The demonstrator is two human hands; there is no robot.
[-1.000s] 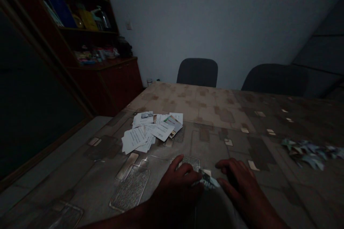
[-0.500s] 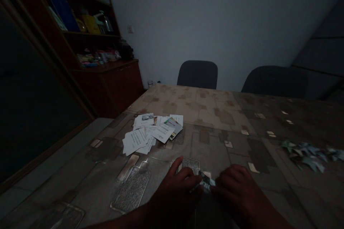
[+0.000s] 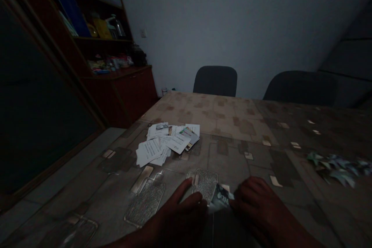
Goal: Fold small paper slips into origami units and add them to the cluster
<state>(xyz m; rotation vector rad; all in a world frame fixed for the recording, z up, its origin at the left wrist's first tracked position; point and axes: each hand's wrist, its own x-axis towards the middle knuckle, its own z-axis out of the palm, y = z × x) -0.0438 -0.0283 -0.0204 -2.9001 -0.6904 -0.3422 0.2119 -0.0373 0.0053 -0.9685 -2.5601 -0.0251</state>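
Note:
A small printed piece of paper (image 3: 221,197), dark with pale markings, is between my hands just above the near part of the table. My right hand (image 3: 257,205) has its fingers bent and closed on the paper's right edge. My left hand (image 3: 186,215) is at the paper's lower left edge, with one finger stretched out above it and the others curled in; its thumb is hidden. To the right lie several folded paper pieces (image 3: 338,166) in a loose cluster. Ahead of my left hand is a spread pile of printed cards (image 3: 167,143).
A patterned cloth covers the table (image 3: 232,120). Two dark chairs stand behind it, one in the middle (image 3: 215,81) and one at the right (image 3: 300,88). At the left is a reddish-brown cabinet (image 3: 133,93) with filled shelves. The room is dim.
My left hand has shifted a little to the left and its fingers have loosened. More of the printed paper's face shows between my hands. The view has moved slightly.

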